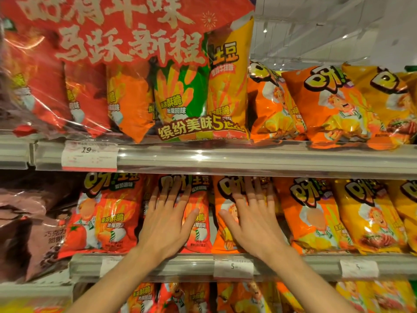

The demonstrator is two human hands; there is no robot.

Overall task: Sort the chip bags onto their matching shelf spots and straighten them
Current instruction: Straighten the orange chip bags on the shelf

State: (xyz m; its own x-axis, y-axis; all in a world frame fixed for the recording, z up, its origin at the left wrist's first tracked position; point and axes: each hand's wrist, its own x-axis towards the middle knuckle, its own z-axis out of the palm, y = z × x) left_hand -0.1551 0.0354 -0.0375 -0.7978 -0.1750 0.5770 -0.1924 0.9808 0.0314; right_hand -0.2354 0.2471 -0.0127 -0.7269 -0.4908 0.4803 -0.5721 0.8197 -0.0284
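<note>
On the middle shelf, my left hand (168, 219) lies flat with spread fingers on a red chip bag (198, 218). Beside it, my right hand (252, 219) presses flat on an orange chip bag (223, 224). Another red bag (106, 213) stands to the left. To the right stand an orange bag (309, 213) and a yellow bag (367, 215). All these bags stand upright, leaning slightly back.
The top shelf holds a large red multi-pack (126, 71) and orange and yellow bags (334, 105). Price rails (248, 159) with tags (233, 266) front each shelf. Brown bags (33, 224) sit at the left. More bags (203, 299) fill the bottom shelf.
</note>
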